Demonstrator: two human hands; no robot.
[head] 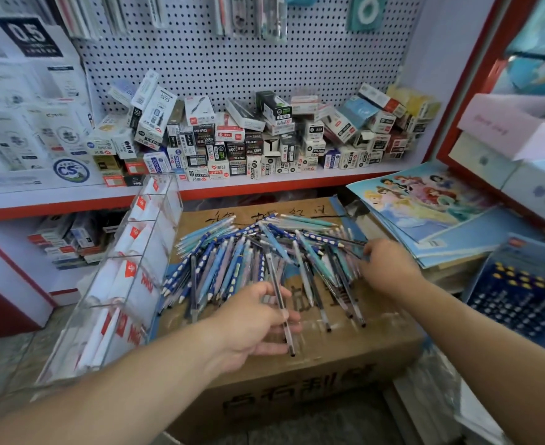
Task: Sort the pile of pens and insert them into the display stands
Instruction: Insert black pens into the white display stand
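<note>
Head view, one frame.

- Pile (252, 252): many pens, mostly blue, teal and pale lilac, fanned out on top of a cardboard box (329, 364). Tips mostly point towards the person. The pile covers the far and middle part of the box top.
- Left hand (252, 322): at the near edge of the pile, palm turned right. Thumb above and fingers curled below, gripping one pen (284, 316). This pen is pale with a dark tip. It runs from the pile down across the palm, tip nearest the person and past the fingers.
- Right hand (390, 268): at the right edge of the pile, back of the hand up, fingertips (368, 252) down among the pens. Motion blur here, so I cannot tell whether it pinches anything or only touches.
- Stand (129, 268): clear plastic with several compartments in a row, lying tilted against the left side of the box. White inserts with red logos show inside.
- Books (425, 203): a stack with cartoon covers, just right of the box, beside the right hand.
- Shelf (297, 183): behind the box, white with a red edge, loaded with small boxes (264, 139) in a loose heap. Pegboard (297, 59) above it.
</note>
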